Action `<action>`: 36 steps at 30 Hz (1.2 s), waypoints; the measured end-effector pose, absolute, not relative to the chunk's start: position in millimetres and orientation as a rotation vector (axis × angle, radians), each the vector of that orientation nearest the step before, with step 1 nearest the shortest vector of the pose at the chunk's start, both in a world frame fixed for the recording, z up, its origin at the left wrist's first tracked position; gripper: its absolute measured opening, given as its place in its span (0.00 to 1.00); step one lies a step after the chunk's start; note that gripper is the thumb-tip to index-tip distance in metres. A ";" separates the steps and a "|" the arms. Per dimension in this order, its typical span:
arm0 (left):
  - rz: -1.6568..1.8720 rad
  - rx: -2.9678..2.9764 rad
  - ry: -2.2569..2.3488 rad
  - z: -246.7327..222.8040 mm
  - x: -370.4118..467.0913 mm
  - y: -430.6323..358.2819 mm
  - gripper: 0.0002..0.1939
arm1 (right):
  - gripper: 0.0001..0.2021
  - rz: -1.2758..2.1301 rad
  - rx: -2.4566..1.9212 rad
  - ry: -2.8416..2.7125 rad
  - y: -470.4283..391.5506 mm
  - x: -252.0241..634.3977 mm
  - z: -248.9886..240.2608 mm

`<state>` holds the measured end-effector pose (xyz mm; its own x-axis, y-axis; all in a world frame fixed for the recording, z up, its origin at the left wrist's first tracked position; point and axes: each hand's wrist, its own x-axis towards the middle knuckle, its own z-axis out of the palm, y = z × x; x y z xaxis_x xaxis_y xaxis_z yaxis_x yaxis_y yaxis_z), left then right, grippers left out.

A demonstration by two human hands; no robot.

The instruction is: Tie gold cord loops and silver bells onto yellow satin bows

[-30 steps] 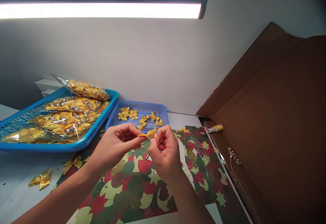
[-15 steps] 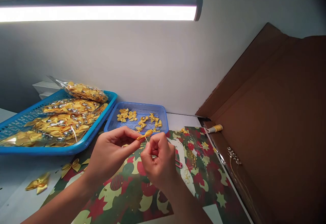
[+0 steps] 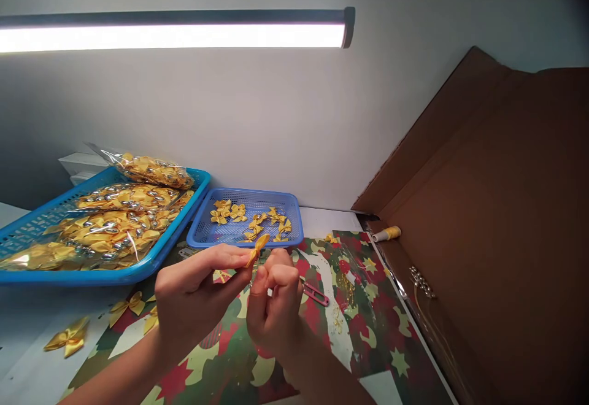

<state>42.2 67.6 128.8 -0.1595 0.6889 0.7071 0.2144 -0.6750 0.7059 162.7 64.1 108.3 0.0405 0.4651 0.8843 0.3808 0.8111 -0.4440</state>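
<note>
1. Pinching works best near the middle of the small gold bow (image 3: 259, 248), which is tilted upright in front of the person, so that its satin loops are not crushed.
2. The left hand (image 3: 202, 294) has its grip nearly closed, the bow's lower part between thumb and fingers; firm, light pressure should stop it twisting.
3. The right hand (image 3: 276, 294) is beside it, fingers curled in and closed; whether they hold a fine strand cannot be told. Any pull is best short and even, with the knuckles off the loops.
4. Below, a patterned sheet (image 3: 368, 356) in red, green and cream covers the work area. Its busy print could hide small parts, so working low over it seems wise.
5. A pink-handled tool (image 3: 317, 294) lies just right of the right hand; the wrist should pass without nudging it.
6. Behind the hands, a small blue basket (image 3: 251, 192) holds gold bows. To its left, a larger blue basket (image 3: 92, 278) holds clear bags of bows; elbows should clear both rims.
</note>
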 end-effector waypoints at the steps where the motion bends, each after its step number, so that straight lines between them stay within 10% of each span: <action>1: 1.892 1.806 1.002 127.7 41.7 67.8 0.14 | 0.14 0.066 -0.681 -1.562 64.1 161.8 106.9; 36: 2.030 2.251 0.721 121.8 33.6 88.0 0.10 | 0.10 0.478 -0.810 -1.585 70.1 179.1 127.0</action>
